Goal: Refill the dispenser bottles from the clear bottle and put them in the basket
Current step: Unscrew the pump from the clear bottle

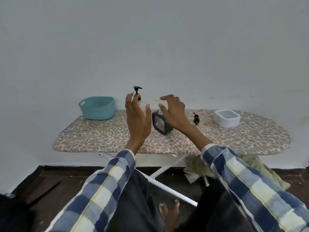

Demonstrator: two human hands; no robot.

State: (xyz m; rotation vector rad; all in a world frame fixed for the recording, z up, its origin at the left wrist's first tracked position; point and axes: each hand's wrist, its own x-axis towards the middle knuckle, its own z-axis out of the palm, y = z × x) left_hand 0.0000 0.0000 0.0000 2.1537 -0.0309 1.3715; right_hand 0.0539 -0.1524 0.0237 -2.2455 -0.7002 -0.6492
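Note:
A dark square dispenser bottle [161, 124] with a clear window stands on the ironing board [103, 138], its pump off. The loose pump head [196, 118] lies to its right. Behind my left hand [137, 121] only the black pump top of a second dispenser bottle [138, 92] shows. My left hand is raised with fingers spread, empty. My right hand [173, 113] hovers open just over the dark bottle's top, fingers curved, holding nothing. The teal basket [97, 108] sits at the board's left end. The clear bottle is hidden from view.
A white square container [227, 118] sits at the right end of the board. The board stands against a white wall. Crumpled cloth and paper [197, 168] lie on the dark floor beneath, beside the white board legs [167, 183] and my bare feet.

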